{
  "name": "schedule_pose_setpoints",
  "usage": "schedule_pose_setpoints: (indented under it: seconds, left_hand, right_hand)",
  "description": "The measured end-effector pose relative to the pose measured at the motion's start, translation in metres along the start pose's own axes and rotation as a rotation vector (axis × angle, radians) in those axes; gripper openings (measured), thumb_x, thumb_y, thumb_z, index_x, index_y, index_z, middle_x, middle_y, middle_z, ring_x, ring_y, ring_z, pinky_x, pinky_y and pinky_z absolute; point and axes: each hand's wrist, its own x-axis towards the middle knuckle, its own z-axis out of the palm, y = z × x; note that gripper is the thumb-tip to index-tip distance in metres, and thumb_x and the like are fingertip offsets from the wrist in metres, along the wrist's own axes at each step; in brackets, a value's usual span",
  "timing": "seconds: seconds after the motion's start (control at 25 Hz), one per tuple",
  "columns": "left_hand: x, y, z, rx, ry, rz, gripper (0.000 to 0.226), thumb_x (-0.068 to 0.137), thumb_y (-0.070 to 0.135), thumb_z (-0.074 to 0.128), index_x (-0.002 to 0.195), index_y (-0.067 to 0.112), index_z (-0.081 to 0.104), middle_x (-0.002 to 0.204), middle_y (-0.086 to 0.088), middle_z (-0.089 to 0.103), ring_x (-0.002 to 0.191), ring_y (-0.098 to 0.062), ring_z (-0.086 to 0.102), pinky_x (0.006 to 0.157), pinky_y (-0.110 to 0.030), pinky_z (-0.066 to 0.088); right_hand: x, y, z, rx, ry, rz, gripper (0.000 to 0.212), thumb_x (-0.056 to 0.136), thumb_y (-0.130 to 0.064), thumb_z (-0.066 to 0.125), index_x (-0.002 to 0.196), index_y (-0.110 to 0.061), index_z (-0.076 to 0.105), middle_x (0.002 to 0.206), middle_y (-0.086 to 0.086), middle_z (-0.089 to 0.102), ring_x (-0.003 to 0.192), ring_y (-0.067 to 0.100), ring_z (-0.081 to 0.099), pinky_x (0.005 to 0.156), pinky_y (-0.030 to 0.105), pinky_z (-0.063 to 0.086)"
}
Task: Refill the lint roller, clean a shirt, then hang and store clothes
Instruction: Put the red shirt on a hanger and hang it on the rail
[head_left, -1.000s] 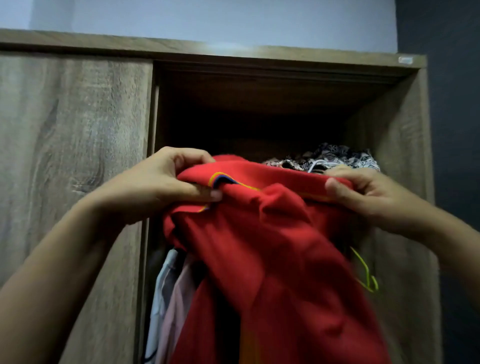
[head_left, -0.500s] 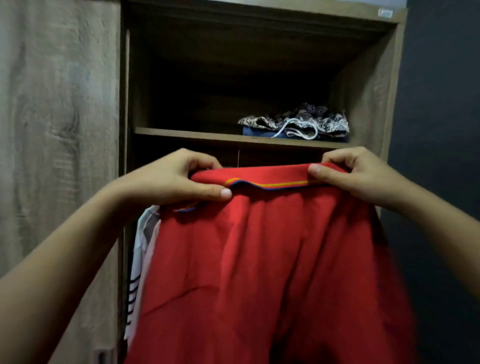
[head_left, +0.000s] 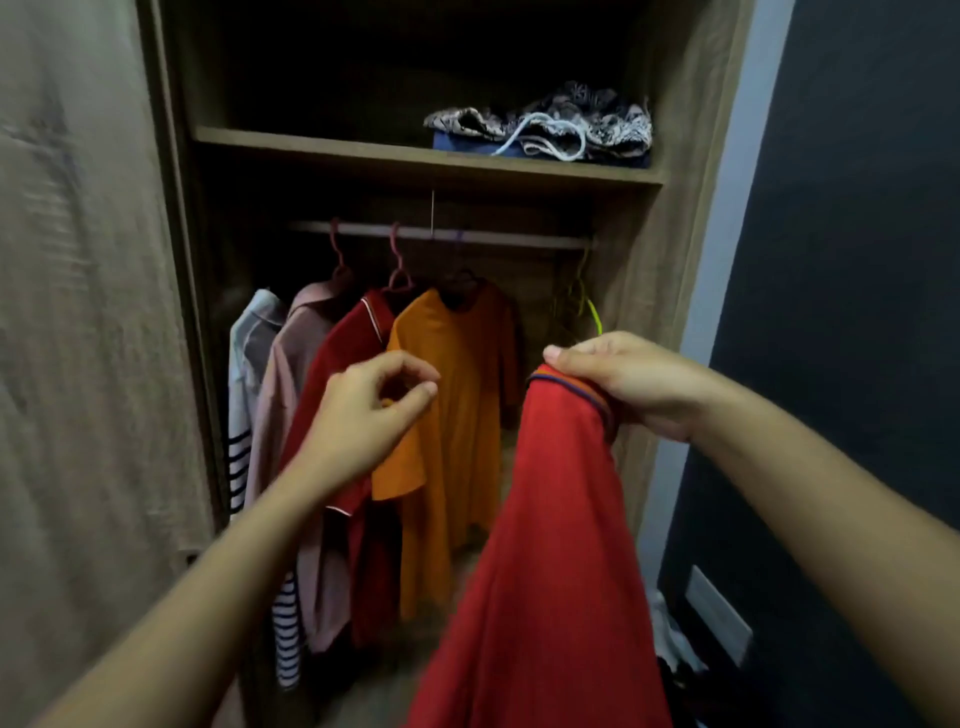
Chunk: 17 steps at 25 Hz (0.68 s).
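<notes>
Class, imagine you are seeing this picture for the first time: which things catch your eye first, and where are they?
The bright red shirt dominates, hanging at lower right from the right hand, which grips its collar. Behind the loosely curled left hand, an orange shirt glows among clothes hung on the wardrobe rail. A patterned bundle lies on the shelf above, at right.

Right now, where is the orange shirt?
In the head view, the orange shirt hangs from the rail inside the wardrobe, between the dark red shirt on its left and the red shirt held by the right hand.
</notes>
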Motion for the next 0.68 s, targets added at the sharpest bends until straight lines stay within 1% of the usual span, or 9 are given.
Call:
schedule_pose_setpoints:
  seconds: [0.12, 0.24, 0.32, 0.4, 0.48, 0.56, 0.6, 0.64, 0.68]
  left_hand:
    - [-0.058, 0.016, 0.029, -0.153, 0.068, -0.048, 0.019, 0.079, 0.042, 0.057, 0.085, 0.027, 0.066, 0.075, 0.006, 0.068, 0.068, -0.013, 0.063, 0.066, -0.029, 0.051]
    - [-0.098, 0.030, 0.060, -0.199, 0.116, -0.031, 0.010, 0.082, 0.033, 0.061, 0.081, 0.024, 0.065, 0.078, 0.006, 0.067, 0.068, -0.003, 0.061, 0.063, -0.011, 0.044]
    - [-0.117, 0.036, 0.082, -0.176, 0.109, 0.004, 0.009, 0.081, 0.031, 0.063, 0.085, 0.024, 0.065, 0.076, 0.006, 0.066, 0.070, 0.000, 0.061, 0.065, -0.007, 0.042]
    - [-0.129, 0.036, 0.106, -0.179, 0.059, -0.001, 0.018, 0.079, 0.036, 0.063, 0.095, 0.026, 0.061, 0.084, 0.009, 0.064, 0.074, -0.003, 0.060, 0.069, -0.011, 0.046]
    - [-0.133, 0.034, 0.130, -0.152, 0.051, -0.058, 0.034, 0.077, 0.042, 0.065, 0.104, 0.030, 0.050, 0.094, 0.008, 0.058, 0.083, -0.004, 0.056, 0.075, -0.013, 0.045]
    - [-0.129, 0.030, 0.149, -0.012, 0.156, -0.121, 0.046, 0.074, 0.050, 0.062, 0.106, 0.027, 0.038, 0.098, 0.004, 0.050, 0.091, -0.013, 0.053, 0.081, -0.023, 0.045]
    - [-0.125, 0.031, 0.154, 0.064, 0.215, -0.166, 0.050, 0.073, 0.054, 0.060, 0.104, 0.024, 0.036, 0.098, 0.001, 0.048, 0.092, -0.020, 0.054, 0.079, -0.032, 0.047]
    - [-0.118, 0.031, 0.157, 0.126, 0.265, -0.204, 0.051, 0.073, 0.056, 0.057, 0.103, 0.021, 0.035, 0.096, -0.003, 0.049, 0.091, -0.026, 0.055, 0.075, -0.038, 0.048]
    - [-0.112, 0.030, 0.158, 0.166, 0.298, -0.210, 0.049, 0.073, 0.053, 0.055, 0.102, 0.019, 0.035, 0.095, -0.006, 0.051, 0.090, -0.029, 0.056, 0.072, -0.040, 0.049]
  right_hand:
    - [-0.001, 0.028, 0.022, 0.199, -0.022, 0.136, 0.023, 0.095, -0.020, 0.048, 0.082, -0.010, 0.064, 0.053, -0.003, 0.064, 0.044, 0.004, 0.056, 0.044, 0.014, 0.046]
    - [0.002, 0.047, 0.036, 0.540, 0.059, 0.238, 0.021, 0.095, -0.006, 0.042, 0.085, -0.003, 0.060, 0.054, 0.003, 0.068, 0.043, 0.009, 0.063, 0.042, 0.021, 0.053]
    - [0.003, 0.054, 0.038, 0.724, 0.118, 0.255, 0.024, 0.097, -0.003, 0.036, 0.082, -0.001, 0.056, 0.049, 0.007, 0.066, 0.039, 0.012, 0.062, 0.039, 0.024, 0.053]
    - [0.003, 0.055, 0.039, 0.822, 0.174, 0.236, 0.027, 0.098, -0.005, 0.034, 0.080, -0.001, 0.054, 0.047, 0.008, 0.064, 0.037, 0.014, 0.059, 0.037, 0.025, 0.051]
    - [0.003, 0.053, 0.037, 0.873, 0.233, 0.206, 0.026, 0.098, -0.005, 0.034, 0.081, 0.000, 0.053, 0.052, 0.012, 0.062, 0.041, 0.021, 0.059, 0.035, 0.027, 0.050]
    - [0.003, 0.050, 0.035, 0.890, 0.284, 0.163, 0.020, 0.097, -0.004, 0.035, 0.090, 0.001, 0.053, 0.065, 0.019, 0.054, 0.052, 0.032, 0.050, 0.036, 0.028, 0.050]
    - [0.002, 0.049, 0.034, 0.902, 0.304, 0.145, 0.017, 0.096, -0.004, 0.035, 0.095, 0.001, 0.051, 0.069, 0.020, 0.051, 0.055, 0.032, 0.045, 0.037, 0.028, 0.051]
    - [0.002, 0.047, 0.034, 0.916, 0.318, 0.130, 0.016, 0.096, -0.005, 0.036, 0.096, 0.001, 0.051, 0.068, 0.020, 0.052, 0.055, 0.031, 0.047, 0.037, 0.029, 0.051]
    - [0.001, 0.046, 0.034, 0.928, 0.327, 0.120, 0.018, 0.096, -0.005, 0.036, 0.091, 0.001, 0.052, 0.063, 0.018, 0.057, 0.051, 0.030, 0.054, 0.038, 0.029, 0.052]
